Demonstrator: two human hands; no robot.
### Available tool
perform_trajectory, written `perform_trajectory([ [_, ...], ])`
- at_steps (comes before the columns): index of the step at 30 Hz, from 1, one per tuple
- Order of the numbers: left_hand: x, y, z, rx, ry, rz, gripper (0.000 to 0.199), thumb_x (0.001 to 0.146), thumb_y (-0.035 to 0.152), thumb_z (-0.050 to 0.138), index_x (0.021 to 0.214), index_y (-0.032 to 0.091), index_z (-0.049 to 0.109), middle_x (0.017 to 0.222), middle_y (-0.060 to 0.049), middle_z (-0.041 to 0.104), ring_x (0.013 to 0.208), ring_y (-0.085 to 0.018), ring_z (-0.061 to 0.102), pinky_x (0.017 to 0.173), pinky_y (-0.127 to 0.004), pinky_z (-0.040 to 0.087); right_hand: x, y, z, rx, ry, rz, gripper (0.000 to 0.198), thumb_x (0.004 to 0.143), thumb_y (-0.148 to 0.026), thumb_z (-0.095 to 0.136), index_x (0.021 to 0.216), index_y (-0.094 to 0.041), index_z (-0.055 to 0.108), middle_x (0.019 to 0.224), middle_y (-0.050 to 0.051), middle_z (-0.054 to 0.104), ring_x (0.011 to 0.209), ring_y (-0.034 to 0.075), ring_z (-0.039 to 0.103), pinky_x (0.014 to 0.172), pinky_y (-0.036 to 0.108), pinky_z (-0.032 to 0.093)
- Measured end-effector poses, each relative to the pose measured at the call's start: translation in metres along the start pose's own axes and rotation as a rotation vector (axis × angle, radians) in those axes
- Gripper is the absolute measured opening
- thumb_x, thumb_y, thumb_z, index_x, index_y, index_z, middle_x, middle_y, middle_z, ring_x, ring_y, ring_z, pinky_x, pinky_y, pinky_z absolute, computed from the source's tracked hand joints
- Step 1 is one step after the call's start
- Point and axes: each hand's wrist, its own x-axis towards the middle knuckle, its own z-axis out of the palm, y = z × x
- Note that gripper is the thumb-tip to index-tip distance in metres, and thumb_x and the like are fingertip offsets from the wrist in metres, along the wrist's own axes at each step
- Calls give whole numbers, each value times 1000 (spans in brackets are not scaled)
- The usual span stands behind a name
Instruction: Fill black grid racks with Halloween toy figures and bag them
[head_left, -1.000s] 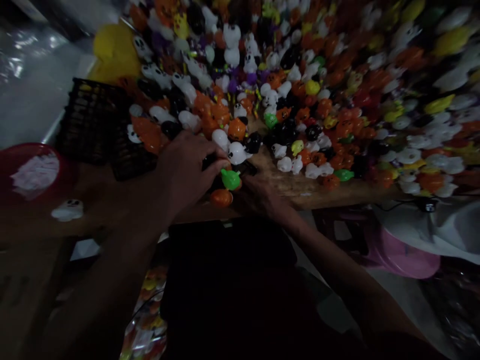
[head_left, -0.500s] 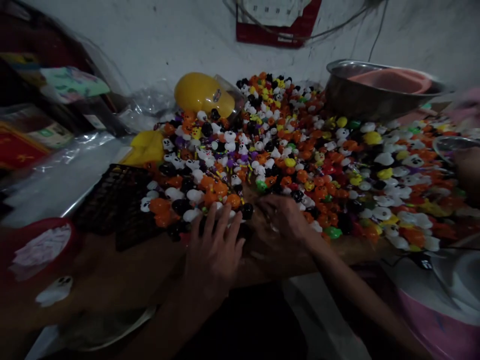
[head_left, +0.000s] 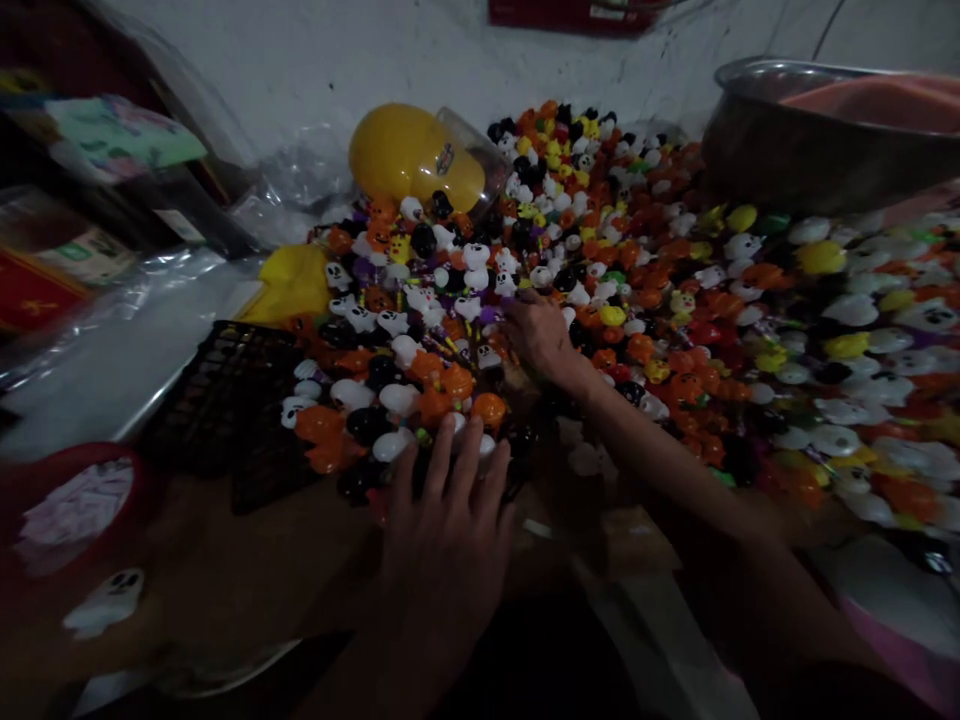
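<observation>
My left hand [head_left: 454,520] lies palm down at the near edge of a pile of small plastic Halloween figures, its fingers outstretched. Under and beyond its fingertips are white, black and orange pieces, among them an orange pumpkin figure [head_left: 489,409]. My right hand [head_left: 544,338] reaches into the middle of the pile, with fingers bent and drawn together. Its fingertips are among the toys beside a white ghost figure [head_left: 505,284]; what they pinch, if anything, is hidden. Another ghost figure [head_left: 484,355] lies just left of this hand.
At the left are a black plastic basket [head_left: 217,400], a red bowl [head_left: 142,490] of white slips and a lone ghost figure [head_left: 109,600]. A yellow helmet [head_left: 390,150] rests behind the pile. A metal basin [head_left: 810,150] stands at the back right.
My right hand has moved forward, away from me, from the near edge into the pile. My left hand stays in place with its fingers spread. The view has tilted down.
</observation>
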Motion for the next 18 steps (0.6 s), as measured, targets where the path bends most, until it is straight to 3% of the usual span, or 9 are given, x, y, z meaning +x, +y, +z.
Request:
perform_trajectory([
  [5, -2, -8, 2, -9, 27, 79, 46, 101, 32, 49, 143, 17, 60, 157, -17, 49, 147, -38, 46, 112, -59, 41, -94, 21, -20, 236, 95, 243, 25, 83, -18, 68, 106, -12, 69, 95, 10, 74, 84, 23, 67, 72, 28, 45],
  [11, 1, -8, -14, -89, -124, 1, 51, 104, 31, 36, 149, 16, 52, 161, -16, 45, 152, -39, 38, 117, -63, 36, -204, -4, -10, 526, 84, 130, 16, 90, -21, 61, 100, -15, 72, 88, 8, 75, 76, 19, 66, 68, 26, 45],
  [14, 4, -7, -23, -93, -212, -12, 53, 104, 27, 30, 153, 16, 45, 162, -14, 43, 155, -36, 33, 119, -61, 34, -225, -25, 11, 710, 48, 139, 14, 92, -23, 61, 96, -16, 73, 89, 6, 75, 80, 18, 67, 71, 25, 48],
  [18, 4, -5, -29, -77, -257, -23, 53, 107, 26, 23, 154, 13, 42, 164, -15, 40, 156, -36, 31, 120, -60, 34, -225, -45, 32, 937, 67, 150, 23, 97, -34, 59, 101, -19, 76, 97, 4, 76, 90, 19, 69, 78, 27, 52],
])
